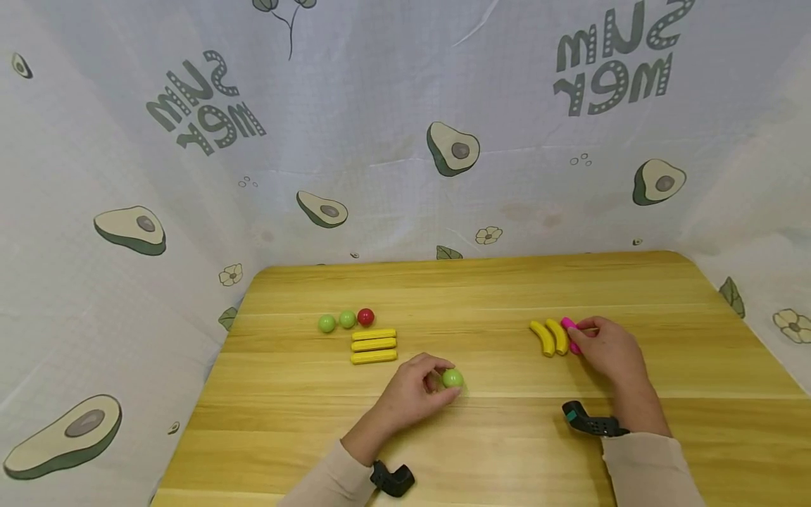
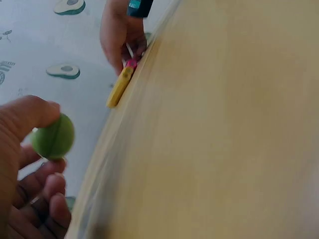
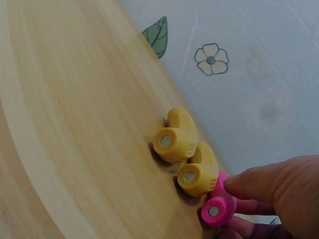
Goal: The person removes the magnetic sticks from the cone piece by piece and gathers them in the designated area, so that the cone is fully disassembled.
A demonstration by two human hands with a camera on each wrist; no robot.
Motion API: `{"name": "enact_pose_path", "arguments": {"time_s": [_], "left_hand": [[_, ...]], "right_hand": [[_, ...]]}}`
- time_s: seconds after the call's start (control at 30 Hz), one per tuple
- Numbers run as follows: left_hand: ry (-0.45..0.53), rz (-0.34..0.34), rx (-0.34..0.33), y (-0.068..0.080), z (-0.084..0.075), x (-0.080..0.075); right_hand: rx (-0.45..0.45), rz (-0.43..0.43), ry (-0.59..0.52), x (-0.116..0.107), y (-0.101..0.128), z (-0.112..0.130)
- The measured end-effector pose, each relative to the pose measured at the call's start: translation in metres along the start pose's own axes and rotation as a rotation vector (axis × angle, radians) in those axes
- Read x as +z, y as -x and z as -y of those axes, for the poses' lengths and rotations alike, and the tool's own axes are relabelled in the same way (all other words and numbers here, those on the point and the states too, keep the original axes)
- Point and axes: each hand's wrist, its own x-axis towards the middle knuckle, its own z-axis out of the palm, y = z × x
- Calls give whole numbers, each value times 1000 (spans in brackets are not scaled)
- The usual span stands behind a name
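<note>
Two hands point(image 1: 415, 391), ball point(image 1: 453, 378), pink piece point(image 1: 570, 332)

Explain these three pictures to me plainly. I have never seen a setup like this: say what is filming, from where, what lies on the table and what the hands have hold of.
No machine works here: a person uses two bare hands, with a camera on the head and one strapped to each wrist. The wide picture is the head view, looking down on a wooden table inside printed avocado cloth. The other two pictures are close views from the wrists. The left hand pinches a green ball in its fingertips. The right hand grips a pink curved piece lying beside two yellow curved pieces. Farther left lie two more green balls, a red ball and three yellow sticks in a stack of rows.
</note>
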Motion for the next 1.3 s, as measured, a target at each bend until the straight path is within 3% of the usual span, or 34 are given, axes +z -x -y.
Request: {"name": "enact_pose_path", "arguments": {"time_s": [0.1, 0.27, 0.37, 0.47, 0.57, 0.77, 0.87, 1.0, 1.3], "left_hand": [[12, -104, -29, -3, 3, -16], [20, -370, -100, -6, 20, -60], [-3, -525, -183, -1, 36, -91], [-38, -608, -303, 7, 51, -117], [-81, -573, -416, 15, 62, -137], [-175, -324, -542, 25, 65, -157], [-212, -251, -592, 26, 64, -159], [-241, -217, -637, 28, 65, -159], [-230, -236, -650, 30, 73, -155]], "right_hand": [[4, 3, -7, 1, 0, 0], [11, 10, -15, 2, -1, -1], [11, 14, -14, 1, -2, -2], [12, 23, -12, 0, -2, -3], [11, 29, -10, -2, -1, -3], [1, 28, -9, -4, 0, -4], [1, 28, -9, -4, 0, -5], [2, 32, -8, -4, -1, -4], [4, 34, -12, -2, -1, 0]]}}
